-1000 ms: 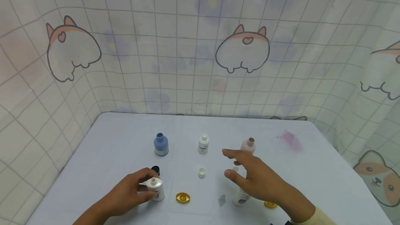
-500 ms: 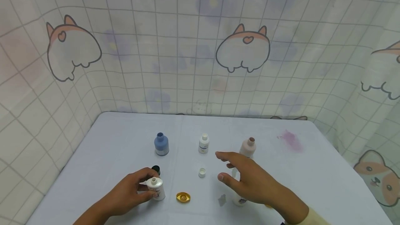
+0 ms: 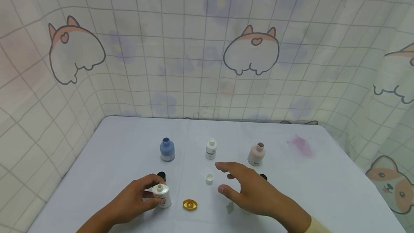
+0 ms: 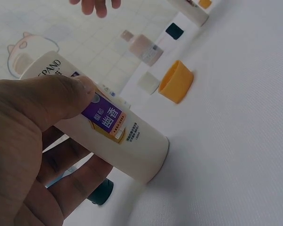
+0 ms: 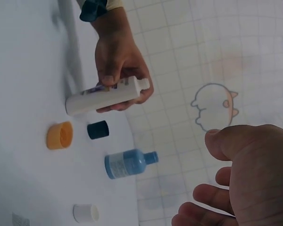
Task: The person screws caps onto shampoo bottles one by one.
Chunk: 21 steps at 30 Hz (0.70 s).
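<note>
At the front left my left hand (image 3: 136, 200) grips a white shampoo bottle (image 3: 163, 199) by its sides, thumb across the front. The bottle has no cap on its neck and stands upright on the table. Its purple label (image 4: 104, 115) shows in the left wrist view. A yellow-orange cap (image 3: 189, 204) lies just right of it, and a dark cap (image 3: 161, 176) behind it. My right hand (image 3: 258, 191) hovers over the right side, fingers extended and thumb apart, holding nothing. It largely hides a second white bottle, which the left wrist view partly shows (image 4: 191, 12). A white cap (image 3: 209, 179) lies left of its fingertips.
Uncapped bottles stand in a back row: blue (image 3: 167, 150), small white (image 3: 211, 149) and pink (image 3: 256, 154). Another dark cap (image 3: 263, 177) shows past my right hand. The white tabletop (image 3: 129, 136) has a pink stain (image 3: 301, 145). A patterned curtain (image 3: 191, 64) surrounds it.
My right hand has moved left and slightly down, uncovering the pink bottle and a dark cap while covering the second white bottle. My left hand and its shampoo bottle stay put.
</note>
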Motion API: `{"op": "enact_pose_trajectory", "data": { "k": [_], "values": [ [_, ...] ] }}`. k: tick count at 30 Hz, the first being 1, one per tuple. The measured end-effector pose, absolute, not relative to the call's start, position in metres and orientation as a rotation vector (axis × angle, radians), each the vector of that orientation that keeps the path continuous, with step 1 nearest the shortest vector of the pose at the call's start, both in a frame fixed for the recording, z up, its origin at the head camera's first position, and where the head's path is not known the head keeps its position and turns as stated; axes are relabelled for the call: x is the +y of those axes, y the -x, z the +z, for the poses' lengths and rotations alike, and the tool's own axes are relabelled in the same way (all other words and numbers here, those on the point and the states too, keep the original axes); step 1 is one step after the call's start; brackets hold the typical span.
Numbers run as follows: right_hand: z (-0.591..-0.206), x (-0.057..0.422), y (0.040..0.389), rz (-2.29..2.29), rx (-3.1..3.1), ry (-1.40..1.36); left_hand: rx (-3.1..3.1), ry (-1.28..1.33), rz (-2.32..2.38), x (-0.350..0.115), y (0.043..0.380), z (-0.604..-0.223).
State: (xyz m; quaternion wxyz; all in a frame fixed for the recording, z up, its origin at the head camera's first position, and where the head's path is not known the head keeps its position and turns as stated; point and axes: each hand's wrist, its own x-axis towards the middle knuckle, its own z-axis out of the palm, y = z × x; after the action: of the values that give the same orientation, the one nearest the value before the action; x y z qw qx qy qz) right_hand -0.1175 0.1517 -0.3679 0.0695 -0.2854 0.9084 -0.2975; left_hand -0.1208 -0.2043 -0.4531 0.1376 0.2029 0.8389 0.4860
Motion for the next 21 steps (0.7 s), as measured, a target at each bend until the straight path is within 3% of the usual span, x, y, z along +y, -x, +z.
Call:
{"op": "enact_pose_trajectory", "data": {
  "k": [21],
  "values": [
    [-0.378, 0.130, 0.112, -0.865, 2.639, 0.843, 2.426, -0.608, 1.436, -0.205, 0.120, -0.455]
  ]
}}
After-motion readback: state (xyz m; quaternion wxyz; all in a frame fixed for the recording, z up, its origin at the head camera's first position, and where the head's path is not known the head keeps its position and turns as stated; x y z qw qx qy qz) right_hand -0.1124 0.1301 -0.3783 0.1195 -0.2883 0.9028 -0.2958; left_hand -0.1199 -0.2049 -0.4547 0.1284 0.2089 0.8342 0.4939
